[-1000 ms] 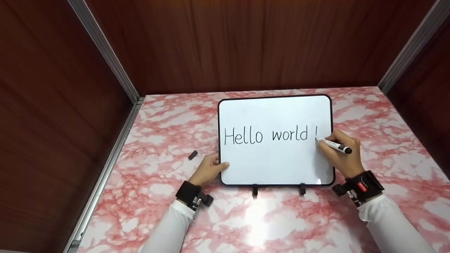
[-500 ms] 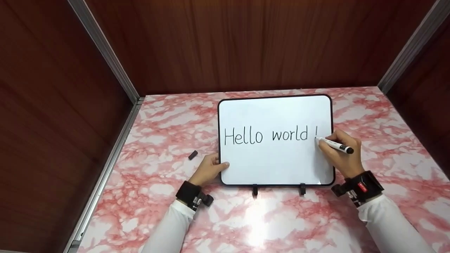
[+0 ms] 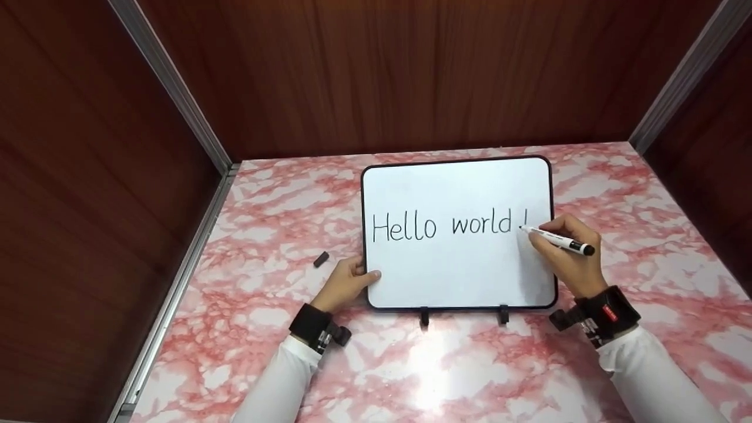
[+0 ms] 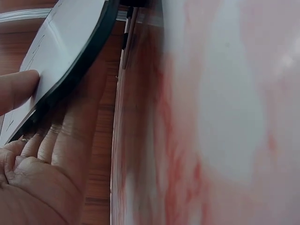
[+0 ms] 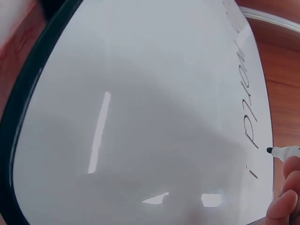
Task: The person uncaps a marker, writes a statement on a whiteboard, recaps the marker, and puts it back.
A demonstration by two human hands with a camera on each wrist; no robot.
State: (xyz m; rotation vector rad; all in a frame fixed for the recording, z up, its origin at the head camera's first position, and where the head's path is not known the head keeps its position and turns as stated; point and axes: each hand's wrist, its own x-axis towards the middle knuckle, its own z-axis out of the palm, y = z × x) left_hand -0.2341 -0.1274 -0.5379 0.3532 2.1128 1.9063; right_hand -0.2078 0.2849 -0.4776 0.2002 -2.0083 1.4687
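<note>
A white board (image 3: 458, 270) with a black frame stands tilted back, bearing "Hello world !" in black handwriting (image 3: 442, 227). My left hand (image 3: 342, 285) grips its lower left edge, thumb on the front face and fingers behind, as the left wrist view also shows. At the right edge, my right hand (image 3: 571, 261) pinches a white marker (image 3: 558, 239) with a black end. The uncapped tip points at the board near the exclamation mark; in the right wrist view the marker tip (image 5: 269, 150) appears lifted off the surface, with a dot and stroke (image 5: 253, 173) beside it.
A dark marker cap (image 3: 321, 259) lies on the red-and-white marbled table (image 3: 264, 341), left of the board. Two black support feet (image 3: 424, 318) jut out beneath the board's lower edge. Brown wood-look panels (image 3: 411, 76) with metal edging enclose the back and sides.
The marker tip has come away from the bottom of the exclamation mark and shifted slightly left and up. My left hand keeps its hold on the board.
</note>
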